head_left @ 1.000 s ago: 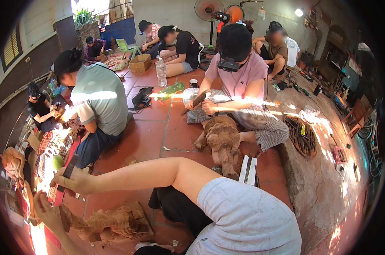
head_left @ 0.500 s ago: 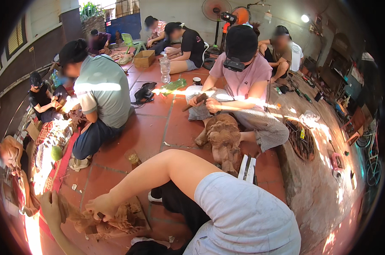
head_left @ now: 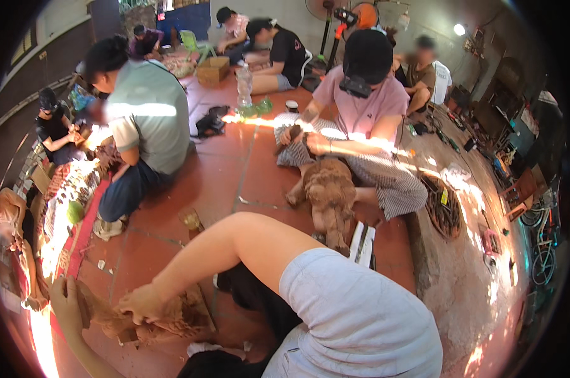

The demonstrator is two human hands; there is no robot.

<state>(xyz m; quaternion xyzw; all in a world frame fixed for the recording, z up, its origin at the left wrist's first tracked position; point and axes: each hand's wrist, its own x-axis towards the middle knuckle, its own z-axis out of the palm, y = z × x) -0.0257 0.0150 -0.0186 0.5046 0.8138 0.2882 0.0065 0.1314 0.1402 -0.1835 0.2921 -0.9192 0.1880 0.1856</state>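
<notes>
A brown carved sculpture lies on its side at the lower left, resting on a flat board. My left hand is wrapped round its narrow left end. Across its middle reaches my right arm, and my right hand presses down there with curled fingers. Whatever those fingers hold, if anything, is too small and shaded to make out. Part of the carving's surface is hidden beneath the right hand.
Ahead, a person in a pink shirt works on another carving. A person in a grey-green shirt sits at left. A glass jar stands beyond my right arm; a basket of tools lies right.
My right hand has shifted slightly left along the carving, and the dark object seen at its fingers is no longer distinct. My left hand keeps its grip. The view has tilted a little.
</notes>
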